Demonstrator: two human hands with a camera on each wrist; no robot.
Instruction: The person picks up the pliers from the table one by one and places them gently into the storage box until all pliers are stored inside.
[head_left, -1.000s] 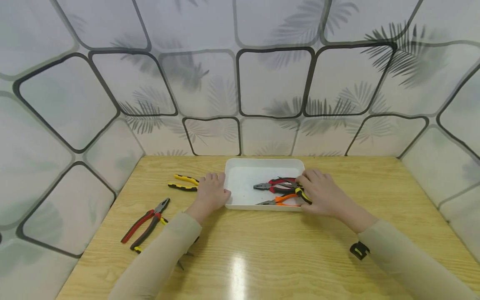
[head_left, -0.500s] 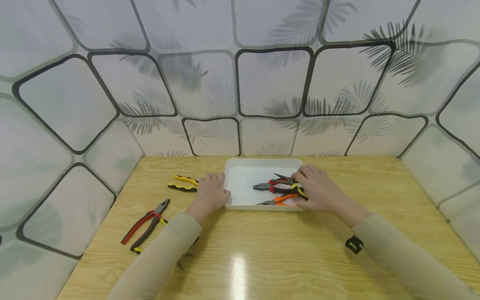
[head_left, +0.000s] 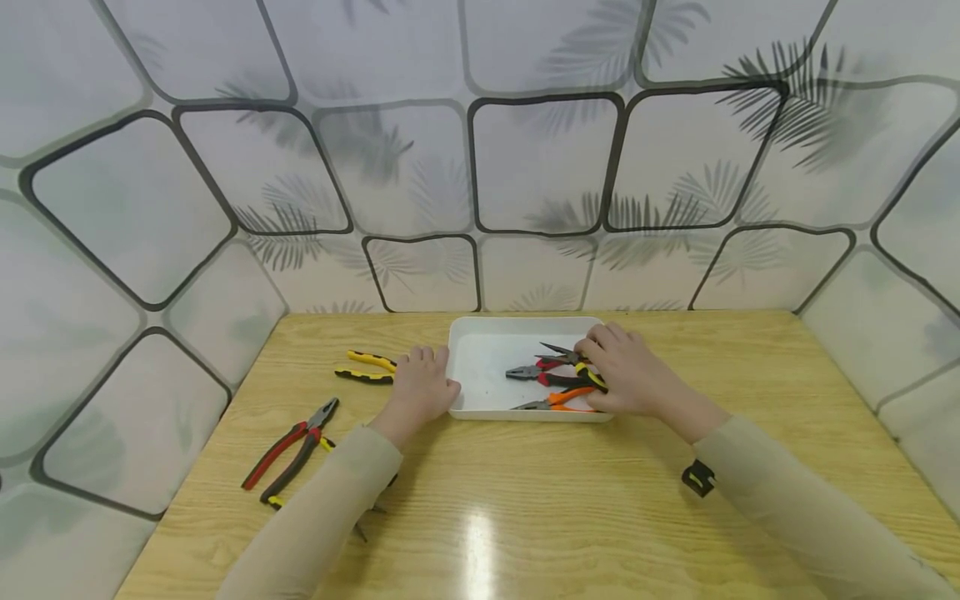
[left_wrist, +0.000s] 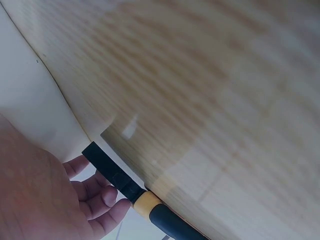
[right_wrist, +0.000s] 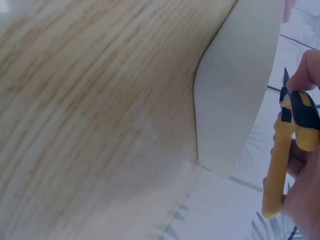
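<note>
A white tray [head_left: 480, 367] sits at the back middle of the table. My left hand [head_left: 422, 385] rests at its left end, thumb at the rim and fingers loosely bent in the left wrist view. Beside those fingers lie yellow-and-black pliers [head_left: 369, 367], partly hidden. My right hand [head_left: 626, 373] grips needle-nose pliers [head_left: 592, 377] with yellow-and-black handles above the tray's right end, their pointed tips leftward. Below them in the tray lie red-and-black combination pliers [head_left: 551, 377] and orange-handled needle-nose pliers [head_left: 562, 400], whose handle ends my right hand partly hides.
Red-and-black pliers [head_left: 298, 442] lie spread on the left of the wooden table [head_left: 570, 500]. Another tool with yellow-and-black handles lies partly under my left forearm, its pointed tips [head_left: 361, 532] showing. A patterned wall covering [head_left: 540, 275] stands behind the table.
My right hand has moved slightly left and farther over the tray with the needle-nose pliers, whose tips now show clearly. My left hand and the other pliers have stayed put.
</note>
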